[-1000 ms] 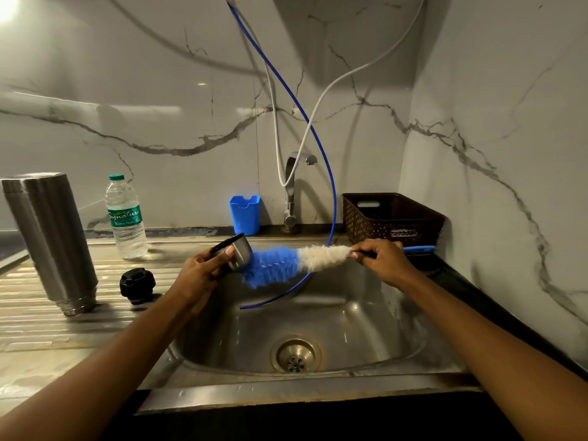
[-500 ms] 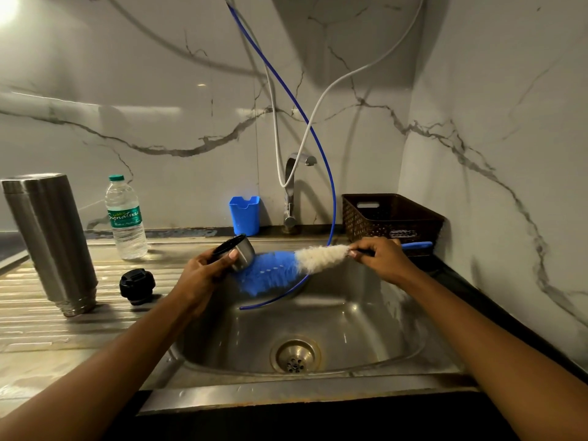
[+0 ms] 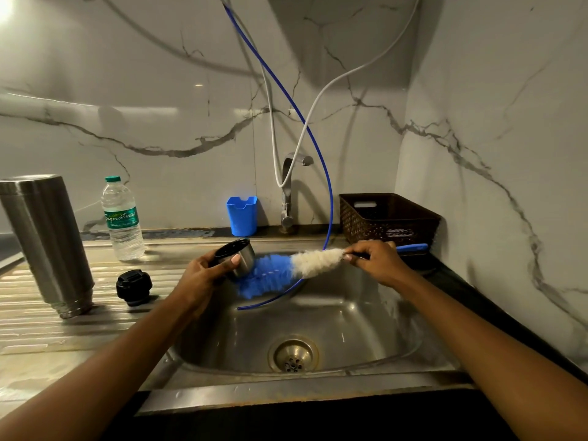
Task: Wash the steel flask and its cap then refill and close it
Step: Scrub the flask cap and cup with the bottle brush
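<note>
The steel flask (image 3: 47, 243) stands upside down on the ribbed drainboard at the left. Its black stopper (image 3: 133, 286) lies beside it. My left hand (image 3: 203, 278) holds the steel cup cap (image 3: 237, 257) over the sink's left edge, its dark inside facing up and away. My right hand (image 3: 378, 262) grips the handle of a bottle brush (image 3: 286, 268) with blue and white bristles. The blue bristle end presses against the cap's outer side.
The steel sink (image 3: 318, 316) with its drain lies below my hands. A tap (image 3: 291, 189), a blue hose (image 3: 318, 148) and a white hose hang behind. A water bottle (image 3: 122, 221), a blue holder (image 3: 241, 214) and a brown basket (image 3: 388, 218) stand along the wall.
The brush's blue end has slid lower along the outside of the cap, and the cap has tilted slightly. The flask and stopper have not moved.
</note>
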A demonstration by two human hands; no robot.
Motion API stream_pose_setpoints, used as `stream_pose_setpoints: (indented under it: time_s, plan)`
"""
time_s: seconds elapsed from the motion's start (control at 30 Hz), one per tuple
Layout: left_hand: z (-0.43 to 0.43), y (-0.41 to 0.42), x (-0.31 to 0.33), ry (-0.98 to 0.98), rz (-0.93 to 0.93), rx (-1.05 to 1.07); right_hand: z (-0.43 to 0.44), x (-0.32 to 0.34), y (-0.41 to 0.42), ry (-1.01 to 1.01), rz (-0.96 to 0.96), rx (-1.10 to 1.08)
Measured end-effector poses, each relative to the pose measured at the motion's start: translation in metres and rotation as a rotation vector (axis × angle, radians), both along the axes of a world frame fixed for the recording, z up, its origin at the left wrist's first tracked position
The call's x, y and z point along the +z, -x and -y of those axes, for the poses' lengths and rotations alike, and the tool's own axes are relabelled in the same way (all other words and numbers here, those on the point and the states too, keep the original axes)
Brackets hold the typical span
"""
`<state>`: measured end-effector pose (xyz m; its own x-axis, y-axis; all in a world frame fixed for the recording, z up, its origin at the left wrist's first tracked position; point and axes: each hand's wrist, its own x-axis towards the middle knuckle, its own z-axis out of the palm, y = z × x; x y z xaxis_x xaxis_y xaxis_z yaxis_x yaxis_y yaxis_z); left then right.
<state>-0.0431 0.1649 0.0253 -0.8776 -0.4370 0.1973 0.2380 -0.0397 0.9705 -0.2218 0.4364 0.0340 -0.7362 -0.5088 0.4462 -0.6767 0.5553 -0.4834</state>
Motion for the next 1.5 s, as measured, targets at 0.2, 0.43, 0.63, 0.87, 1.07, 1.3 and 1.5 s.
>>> stream_pose_setpoints:
  time_s: [0.2,0.43,0.63,0.87,1.07,1.3,1.5]
  plan:
    - [0.006,-0.001,0.000,-0.006,0.004,0.012,0.001,-0.002,0.006,-0.018,0.042,-0.020]
    - [0.013,-0.001,-0.004,0.038,0.047,0.049,0.001,0.000,0.003,-0.003,0.101,0.006]
    - [0.017,-0.002,-0.007,0.158,0.097,0.097,-0.022,0.005,0.004,-0.024,0.182,-0.072]
    - [0.007,-0.004,0.004,0.567,0.211,0.046,-0.014,0.018,-0.015,0.112,0.228,-0.279]
    - [-0.001,-0.004,0.025,0.872,0.350,0.002,-0.001,0.014,-0.046,0.061,0.196,-0.357]
    - [-0.001,-0.005,0.060,1.074,0.393,-0.123,0.015,0.017,-0.062,0.116,0.194,-0.374]
    - [-0.004,-0.013,0.093,1.157,0.236,-0.043,0.033,0.020,-0.073,0.110,0.209,-0.328]
